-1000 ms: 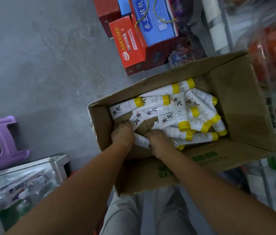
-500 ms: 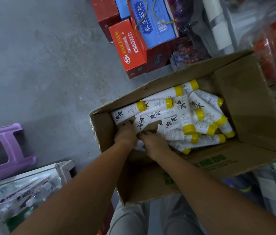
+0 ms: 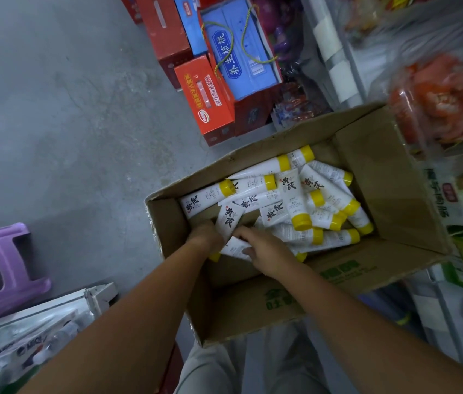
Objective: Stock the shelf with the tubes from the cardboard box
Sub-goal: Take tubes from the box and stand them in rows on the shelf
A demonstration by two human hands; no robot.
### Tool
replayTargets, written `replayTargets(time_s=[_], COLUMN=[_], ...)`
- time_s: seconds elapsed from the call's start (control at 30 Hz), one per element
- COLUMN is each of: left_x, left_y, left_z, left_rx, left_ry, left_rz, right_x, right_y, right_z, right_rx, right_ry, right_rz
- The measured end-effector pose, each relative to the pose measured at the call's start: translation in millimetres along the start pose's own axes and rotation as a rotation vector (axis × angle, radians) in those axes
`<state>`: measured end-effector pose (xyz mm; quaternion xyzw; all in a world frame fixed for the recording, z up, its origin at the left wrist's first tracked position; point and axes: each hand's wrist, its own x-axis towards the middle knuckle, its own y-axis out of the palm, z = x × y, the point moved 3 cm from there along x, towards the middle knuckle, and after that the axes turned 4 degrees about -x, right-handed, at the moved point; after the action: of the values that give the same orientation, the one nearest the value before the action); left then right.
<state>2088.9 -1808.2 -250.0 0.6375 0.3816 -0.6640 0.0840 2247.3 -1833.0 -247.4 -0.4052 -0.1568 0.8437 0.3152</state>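
Head view: white tube (image 3: 234,247) pinched inside the cardboard box (image 3: 381,180)

The left hand (image 3: 204,237) and right hand (image 3: 267,251) sit close together in the box's near left corner. The right hand's thumb and fingers pinch the white tube lying between them. The left hand's fingers are buried, so its grip cannot be told. Yellow-capped tubes (image 3: 290,200) lie heaped across the box floor. A purple stool (image 3: 3,268) stands well apart at the left.

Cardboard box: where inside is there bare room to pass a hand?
Bare cardboard shows in the near-left corner by the left hand and along the right wall. The tubes crowd the middle and far side. Outside, concrete floor is bare toward the purple stool.
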Motion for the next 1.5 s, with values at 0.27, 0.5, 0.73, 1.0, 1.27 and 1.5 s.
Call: replayTargets(time_s=[0.27, 0.5, 0.73, 1.0, 1.27, 1.5], left_x=[-15, -57, -130, -226, -325, -401], left_y=[8, 5, -40, -109, -143, -125], left_z=[5, -1, -26, -79, -128, -148], left_rx=[-0.069, -0.275, -0.551, -0.608, -0.556, -0.468], left_ry=[-0.013, 0.146, 0.459, 0.801, 1.031, 1.16], left_rz=[0.019, -0.013, -0.052, -0.096, -0.054, 0.051], right_x=[-14, -44, -101, -178, -269, -360], right_y=[-20, -65, -153, -251, -320, -332], right_z=[-13, -7, 28, 82, 132, 155], right_rx=[0.332, 0.611, 0.685, 0.762, 0.673, 0.659], right_ry=[0.085, 0.18, 0.165, 0.099, 0.048, 0.051], right_rz=[-0.139, -0.315, -0.501, -0.72, -0.919, -1.046])
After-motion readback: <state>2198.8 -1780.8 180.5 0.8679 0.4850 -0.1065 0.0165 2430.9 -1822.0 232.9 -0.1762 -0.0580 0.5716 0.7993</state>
